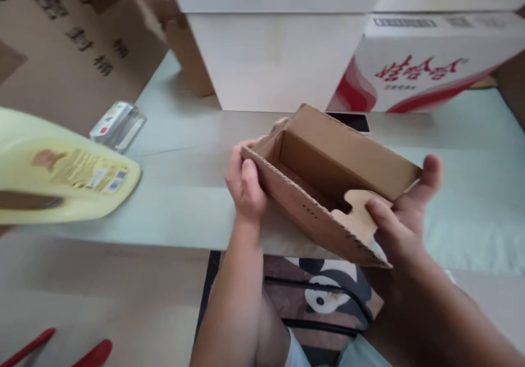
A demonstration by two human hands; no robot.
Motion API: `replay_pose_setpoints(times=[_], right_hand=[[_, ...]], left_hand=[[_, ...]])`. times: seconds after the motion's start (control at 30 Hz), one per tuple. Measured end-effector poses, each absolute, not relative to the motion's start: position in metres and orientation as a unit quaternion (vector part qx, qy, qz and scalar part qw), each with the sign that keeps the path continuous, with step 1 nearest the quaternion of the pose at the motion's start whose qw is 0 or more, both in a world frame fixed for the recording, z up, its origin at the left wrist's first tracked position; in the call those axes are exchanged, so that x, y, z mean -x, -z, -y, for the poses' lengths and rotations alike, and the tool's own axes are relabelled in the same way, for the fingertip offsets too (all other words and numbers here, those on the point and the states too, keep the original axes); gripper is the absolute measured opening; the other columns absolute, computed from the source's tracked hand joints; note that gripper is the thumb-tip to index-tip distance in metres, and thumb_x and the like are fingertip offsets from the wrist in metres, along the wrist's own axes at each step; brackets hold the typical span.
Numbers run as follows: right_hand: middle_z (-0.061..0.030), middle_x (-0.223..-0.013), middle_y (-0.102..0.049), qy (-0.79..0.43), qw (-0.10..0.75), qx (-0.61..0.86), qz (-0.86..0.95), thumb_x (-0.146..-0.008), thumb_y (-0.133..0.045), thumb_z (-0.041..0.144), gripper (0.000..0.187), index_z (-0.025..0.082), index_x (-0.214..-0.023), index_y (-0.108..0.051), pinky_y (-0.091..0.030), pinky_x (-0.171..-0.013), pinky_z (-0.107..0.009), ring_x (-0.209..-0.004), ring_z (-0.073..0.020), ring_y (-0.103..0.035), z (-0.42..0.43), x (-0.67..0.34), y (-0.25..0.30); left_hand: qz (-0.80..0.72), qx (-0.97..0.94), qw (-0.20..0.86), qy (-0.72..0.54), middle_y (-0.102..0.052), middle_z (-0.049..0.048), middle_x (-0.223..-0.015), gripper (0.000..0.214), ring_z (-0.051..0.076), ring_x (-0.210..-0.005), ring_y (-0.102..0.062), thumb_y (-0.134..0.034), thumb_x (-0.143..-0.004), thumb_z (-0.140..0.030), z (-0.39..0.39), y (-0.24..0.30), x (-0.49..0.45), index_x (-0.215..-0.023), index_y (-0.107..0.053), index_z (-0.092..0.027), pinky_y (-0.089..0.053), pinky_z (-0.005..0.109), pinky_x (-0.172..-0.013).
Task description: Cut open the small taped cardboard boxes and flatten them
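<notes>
With the left hand, grasps the far-left end of an open cardboard box over the near edge of the surface; slants its long axis toward the near right, between both hands; there, pinches a flap with the right hand.

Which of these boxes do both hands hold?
The small brown box, its hollow inside showing, with the left hand at one end and the right hand at the other. No hand touches the red-lettered white box or black-lettered brown carton.
</notes>
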State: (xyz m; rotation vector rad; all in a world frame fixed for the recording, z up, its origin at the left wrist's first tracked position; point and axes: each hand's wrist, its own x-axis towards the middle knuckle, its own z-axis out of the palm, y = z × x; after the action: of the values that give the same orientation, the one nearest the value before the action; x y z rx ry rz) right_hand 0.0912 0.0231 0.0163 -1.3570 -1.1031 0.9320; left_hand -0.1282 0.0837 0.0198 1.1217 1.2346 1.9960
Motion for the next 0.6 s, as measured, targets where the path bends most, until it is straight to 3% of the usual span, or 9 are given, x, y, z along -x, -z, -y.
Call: replay_pose_setpoints(times=[0.07, 0.13, 0.23, 0.3, 0.47, 0.6], right_hand=[[0.0023, -0.147, -0.055, -0.373, 0.579, 0.556, 0.466, -0.076, -0.076, 0.047, 0.098, 0.060, -0.150, -0.013, -0.049, -0.110, -0.050, -0.134, -0.0289, -0.057, -0.027, -0.101, -0.013], [-0.0029, -0.140, -0.061, -0.352, 0.583, 0.551, 0.482, -0.076, -0.078, 0.046, 0.092, 0.051, -0.152, -0.026, -0.052, -0.106, -0.052, -0.128, -0.0325, -0.061, -0.032, -0.112, -0.011], [-0.0085, -0.130, -0.068, -0.369, 0.550, 0.552, 0.506, -0.078, -0.075, 0.049, 0.059, 0.035, -0.133, -0.057, -0.054, -0.103, -0.053, -0.121, -0.0347, -0.065, -0.035, -0.131, -0.008], [-0.0095, -0.120, -0.073, -0.384, 0.544, 0.543, 0.512, -0.083, -0.071, 0.048, 0.037, 0.030, -0.116, -0.066, -0.055, -0.099, -0.052, -0.113, -0.0335, -0.069, -0.033, -0.140, -0.007], [-0.0075, -0.117, -0.075, -0.362, 0.576, 0.523, 0.514, -0.086, -0.064, 0.038, 0.025, 0.027, -0.108, -0.067, -0.056, -0.099, -0.048, -0.110, -0.0297, -0.070, -0.034, -0.151, -0.004], [-0.0054, -0.113, -0.075, -0.352, 0.587, 0.513, 0.517, -0.082, -0.059, 0.029, 0.026, 0.026, -0.107, -0.065, -0.056, -0.098, -0.046, -0.107, -0.0281, -0.069, -0.037, -0.158, -0.006]], left_hand=[[-0.467, -0.397, 0.263, -0.745, -0.064, 0.0049, -0.096, 0.026, 0.021, -0.100, -0.064, -0.055, -0.091, -0.044, -0.091, -0.020, 0.112, -0.090, -0.066, -0.020, -0.051, 0.029, -0.090], [-0.474, -0.369, 0.272, -0.752, -0.063, 0.0038, -0.093, 0.027, 0.020, -0.099, -0.064, -0.053, -0.092, -0.046, -0.100, -0.021, 0.098, -0.084, -0.062, -0.021, -0.052, 0.028, -0.087], [-0.474, -0.340, 0.321, -0.746, -0.060, 0.0032, -0.093, 0.030, 0.020, -0.101, -0.063, -0.051, -0.094, -0.049, -0.109, -0.023, 0.080, -0.082, -0.057, -0.022, -0.053, 0.027, -0.085], [-0.471, -0.330, 0.352, -0.738, -0.059, 0.0032, -0.095, 0.030, 0.020, -0.104, -0.062, -0.050, -0.093, -0.051, -0.112, -0.022, 0.069, -0.082, -0.056, -0.023, -0.053, 0.026, -0.087], [-0.427, -0.374, 0.295, -0.769, -0.059, 0.0023, -0.094, 0.026, 0.018, -0.101, -0.062, -0.047, -0.091, -0.047, -0.107, -0.018, 0.049, -0.087, -0.056, -0.024, -0.051, 0.026, -0.093], [-0.434, -0.428, 0.220, -0.762, -0.061, 0.0013, -0.104, 0.025, 0.018, -0.106, -0.062, -0.052, -0.086, -0.039, -0.087, -0.022, 0.050, -0.108, -0.056, -0.028, -0.048, 0.031, -0.101]])
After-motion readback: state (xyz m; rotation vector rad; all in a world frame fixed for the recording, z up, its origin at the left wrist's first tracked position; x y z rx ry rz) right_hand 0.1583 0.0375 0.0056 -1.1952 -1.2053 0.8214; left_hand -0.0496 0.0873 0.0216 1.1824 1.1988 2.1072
